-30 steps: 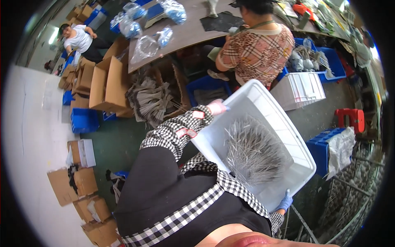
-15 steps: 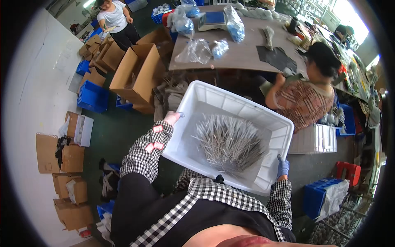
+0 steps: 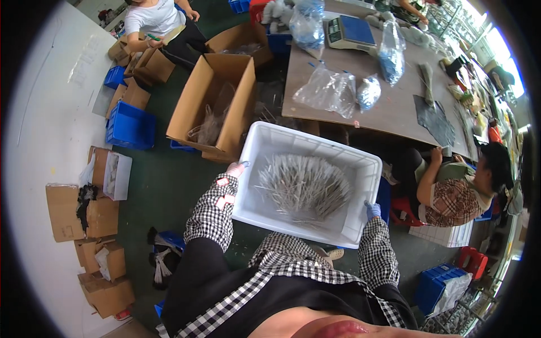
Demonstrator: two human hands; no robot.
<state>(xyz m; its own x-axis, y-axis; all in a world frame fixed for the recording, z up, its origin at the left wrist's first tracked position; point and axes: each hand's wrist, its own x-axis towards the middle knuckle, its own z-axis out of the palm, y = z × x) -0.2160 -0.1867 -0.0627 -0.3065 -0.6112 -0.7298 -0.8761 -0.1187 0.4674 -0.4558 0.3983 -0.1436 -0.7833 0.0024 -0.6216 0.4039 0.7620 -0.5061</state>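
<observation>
White tub (image 3: 360,186) at wearer's 12 o'clock, left hand (image 3: 236,169) at its 9, right hand (image 3: 372,210) at 4, both curled on the rim. Likely a carry; next move calls for keeping the strands (image 3: 304,186) level.

The white bin (image 3: 251,194) hides some fingers of the left hand (image 3: 234,169) and the right hand (image 3: 372,211), and its thin strands (image 3: 304,186) bunch too densely to tell one by one. The upper edge crops the head of a person in white (image 3: 153,22). Blue pieces (image 3: 393,69) in a clear bag (image 3: 390,39) on the counter (image 3: 389,104) are too small to make out.
</observation>
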